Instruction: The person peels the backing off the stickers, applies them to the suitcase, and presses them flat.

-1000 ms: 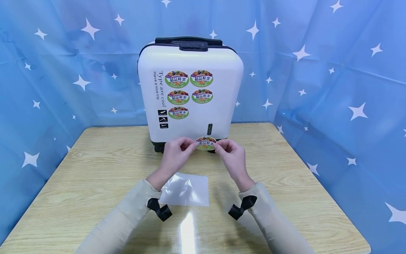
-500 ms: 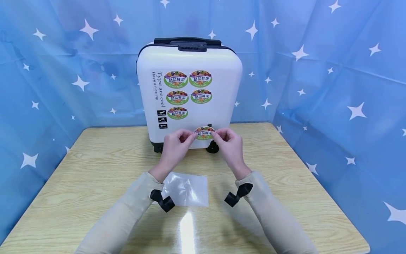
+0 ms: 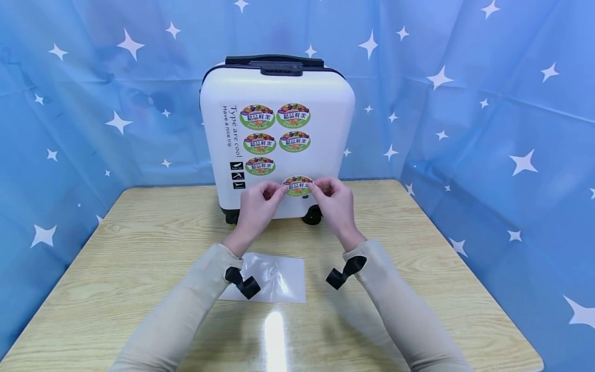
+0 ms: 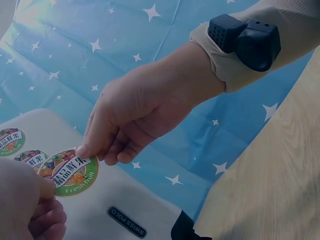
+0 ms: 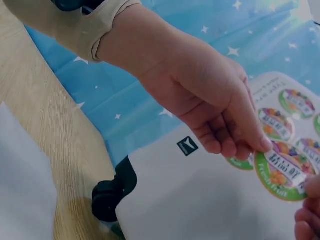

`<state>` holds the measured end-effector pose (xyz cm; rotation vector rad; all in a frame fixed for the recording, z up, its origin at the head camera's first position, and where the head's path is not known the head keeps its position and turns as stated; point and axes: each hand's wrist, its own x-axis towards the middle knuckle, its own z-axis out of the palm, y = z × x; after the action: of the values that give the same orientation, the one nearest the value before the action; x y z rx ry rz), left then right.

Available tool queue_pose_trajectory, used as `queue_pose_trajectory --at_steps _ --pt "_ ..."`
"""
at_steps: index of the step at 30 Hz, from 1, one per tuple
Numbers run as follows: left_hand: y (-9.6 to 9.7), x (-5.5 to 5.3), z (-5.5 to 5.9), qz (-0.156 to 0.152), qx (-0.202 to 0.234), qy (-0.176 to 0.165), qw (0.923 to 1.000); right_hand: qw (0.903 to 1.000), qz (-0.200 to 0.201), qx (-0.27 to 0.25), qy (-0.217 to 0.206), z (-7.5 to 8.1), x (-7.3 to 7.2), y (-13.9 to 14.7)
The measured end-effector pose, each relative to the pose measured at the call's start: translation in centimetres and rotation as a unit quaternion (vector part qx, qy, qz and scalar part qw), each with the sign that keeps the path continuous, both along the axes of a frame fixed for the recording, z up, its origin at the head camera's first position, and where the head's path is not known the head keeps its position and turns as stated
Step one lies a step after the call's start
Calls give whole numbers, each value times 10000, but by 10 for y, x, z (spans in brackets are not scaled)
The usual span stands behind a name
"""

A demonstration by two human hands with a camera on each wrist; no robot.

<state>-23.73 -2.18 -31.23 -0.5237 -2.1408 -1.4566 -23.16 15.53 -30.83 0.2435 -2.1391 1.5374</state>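
Note:
Between my two hands is an oval fruit sticker (image 3: 298, 186), printed with fruit, Chinese characters and a green "Fresh Fruit" band. My left hand (image 3: 258, 205) pinches its left edge, and my right hand (image 3: 335, 205) pinches its right edge. Both wrist views show thumb and fingers on the sticker's rim. The sticker overlaps the lower front of an upright white suitcase (image 3: 321, 124) in the head view. Several matching stickers, such as the top-left one (image 3: 257, 117), sit on the suitcase in two columns; the left column has three, the right two.
A glossy clear sheet (image 3: 283, 279) lies on the wooden table (image 3: 139, 248) below my forearms. The suitcase has a black handle (image 3: 274, 59) and black wheels (image 3: 312, 215). A blue star-patterned curtain (image 3: 465, 103) hangs behind and at the sides.
Both hands have raised the sticker from the suitcase's bottom edge to its lower front, toward the stuck stickers. The grip at both edges stays the same.

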Motion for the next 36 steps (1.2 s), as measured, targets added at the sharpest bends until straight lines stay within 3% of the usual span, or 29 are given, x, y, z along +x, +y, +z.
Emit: queue_pose_trajectory --at_steps 9,16,24,36 --pt "5 -8 3 269 8 -19 9996 9993 -277 245 65 2 -11 -4" --pt "7 -17 10 311 85 -104 9994 9981 -375 429 226 10 -19 -5" --pt "7 -28 13 477 -200 28 9987 9948 -543 744 439 17 -23 -9" --pt "9 -36 15 657 -410 -49 9970 9943 -626 806 308 20 -36 -14"
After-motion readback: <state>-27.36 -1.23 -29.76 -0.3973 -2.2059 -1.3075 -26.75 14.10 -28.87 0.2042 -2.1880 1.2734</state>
